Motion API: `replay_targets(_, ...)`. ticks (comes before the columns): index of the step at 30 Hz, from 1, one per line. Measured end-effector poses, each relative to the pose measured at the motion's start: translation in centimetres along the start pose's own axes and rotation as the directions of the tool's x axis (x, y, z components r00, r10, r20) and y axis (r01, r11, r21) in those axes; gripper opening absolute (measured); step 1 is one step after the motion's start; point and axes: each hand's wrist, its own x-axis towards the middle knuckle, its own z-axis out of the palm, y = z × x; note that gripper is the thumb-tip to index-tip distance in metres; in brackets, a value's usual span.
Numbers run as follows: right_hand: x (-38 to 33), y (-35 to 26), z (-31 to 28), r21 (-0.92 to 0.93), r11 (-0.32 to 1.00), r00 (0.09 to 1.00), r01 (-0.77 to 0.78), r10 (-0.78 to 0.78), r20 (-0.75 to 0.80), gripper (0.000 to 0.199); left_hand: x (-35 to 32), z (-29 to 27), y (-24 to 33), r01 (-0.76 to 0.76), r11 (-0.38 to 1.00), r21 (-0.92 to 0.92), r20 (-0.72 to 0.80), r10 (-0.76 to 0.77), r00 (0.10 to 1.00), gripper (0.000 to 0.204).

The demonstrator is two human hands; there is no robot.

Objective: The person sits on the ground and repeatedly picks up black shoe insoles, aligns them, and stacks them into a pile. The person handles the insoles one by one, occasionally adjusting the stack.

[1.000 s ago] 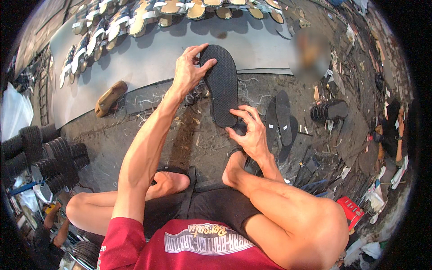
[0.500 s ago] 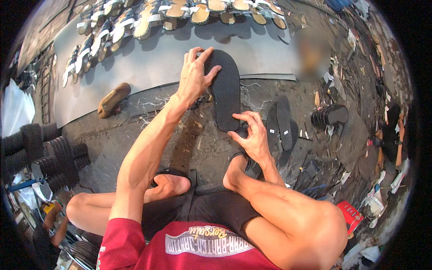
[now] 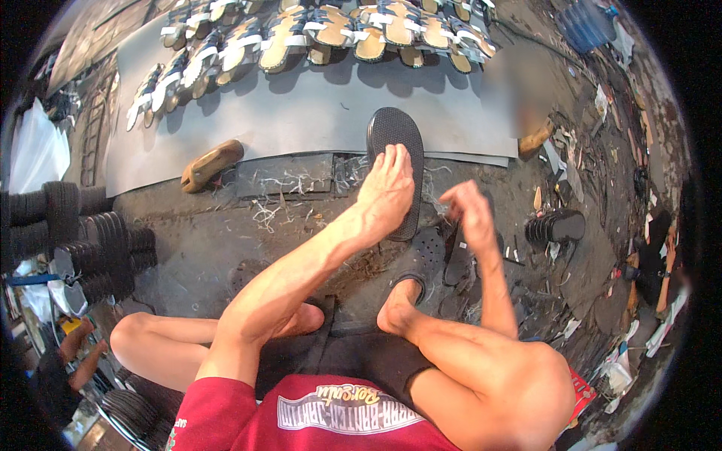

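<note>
A: Where is the black sole right now?

B: Just above the middle of the frame, lying lengthwise, its rounded end on the grey sheet and the rest reaching down over the dark ground. The left hand lies flat on its lower half, fingers stretched out along it and close together, pressing rather than pinching.

A: And the right hand?

B: Just right of the sole, lifted and blurred. The fingers look loosely curled with nothing in them, but I cannot tell for sure.

A: What lies around?

B: More dark soles below the right hand, by the person's bare foot. A stack of black soles sits at middle right. A wooden shoe form lies at the sheet's lower edge, left of centre. Rows of tan sandals with white straps fill the top of the frame, and piles of black soles stand at the left edge.
</note>
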Motion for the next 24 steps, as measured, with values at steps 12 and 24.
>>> replay_targets(12,17.5,-7.8,3.8,-0.067,0.926,0.787,0.371,-0.275,0.552,0.042,1.8,1.4,5.6,0.148,0.954,0.26,0.083,-0.174,0.981,0.067)
replay_targets(24,18.7,-8.6,4.8,-0.368,0.654,0.707,0.661,-0.379,0.597,0.036,1.6,1.8,5.1,0.191,0.975,0.11,-0.001,-0.192,0.981,0.07)
